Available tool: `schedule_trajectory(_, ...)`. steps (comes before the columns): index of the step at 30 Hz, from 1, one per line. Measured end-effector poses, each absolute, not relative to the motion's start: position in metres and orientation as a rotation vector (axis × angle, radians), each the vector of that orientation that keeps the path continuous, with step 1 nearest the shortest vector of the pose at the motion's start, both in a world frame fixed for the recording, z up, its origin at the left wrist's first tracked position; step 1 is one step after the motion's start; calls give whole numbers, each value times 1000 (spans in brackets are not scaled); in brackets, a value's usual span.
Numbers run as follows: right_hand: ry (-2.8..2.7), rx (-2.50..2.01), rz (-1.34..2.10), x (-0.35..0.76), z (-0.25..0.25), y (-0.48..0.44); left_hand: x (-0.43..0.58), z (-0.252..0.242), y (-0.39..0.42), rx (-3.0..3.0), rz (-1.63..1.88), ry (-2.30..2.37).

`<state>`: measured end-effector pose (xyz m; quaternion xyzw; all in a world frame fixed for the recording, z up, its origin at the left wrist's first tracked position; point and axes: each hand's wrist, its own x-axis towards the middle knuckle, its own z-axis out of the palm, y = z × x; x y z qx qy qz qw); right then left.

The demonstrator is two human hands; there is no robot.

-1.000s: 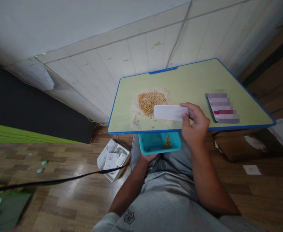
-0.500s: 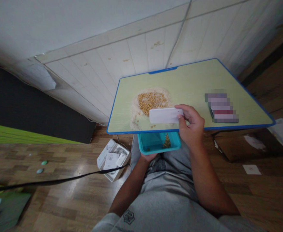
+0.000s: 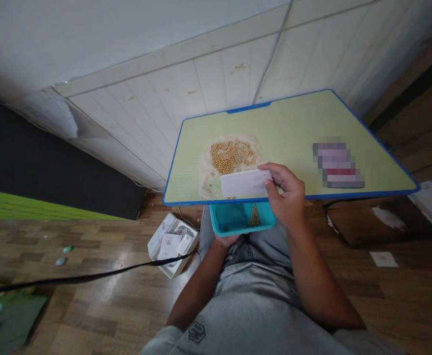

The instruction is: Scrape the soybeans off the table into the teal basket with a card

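My right hand (image 3: 288,197) pinches a flat white card (image 3: 242,183) and holds it on edge near the front edge of a small green table with a blue rim (image 3: 297,116). Just behind the card lies a heap of yellow beans (image 3: 230,155) ringed by pale rice (image 3: 206,170). Under the table's front edge my left hand (image 3: 226,240) grips a teal tub (image 3: 238,219) from below; only its fingers show. A small pile of beans (image 3: 253,215) lies inside the tub.
A blurred phone-like object (image 3: 339,165) lies on the table's right side. On the wooden floor are an open white box (image 3: 171,242), a black cable (image 3: 79,278) and a paper scrap (image 3: 384,259). A tiled wall stands behind the table.
My right hand has slid the white card to the left and toward the table's front edge. The teal tub shifted slightly left with it.
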<state>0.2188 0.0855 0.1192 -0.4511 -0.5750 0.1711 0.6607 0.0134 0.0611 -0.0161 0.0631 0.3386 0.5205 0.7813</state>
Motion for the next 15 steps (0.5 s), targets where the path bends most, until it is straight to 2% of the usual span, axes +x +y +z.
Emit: schedule_trajectory(15,-1220,-1033,322,220,116,88,13,-15,59,150,1054,699)
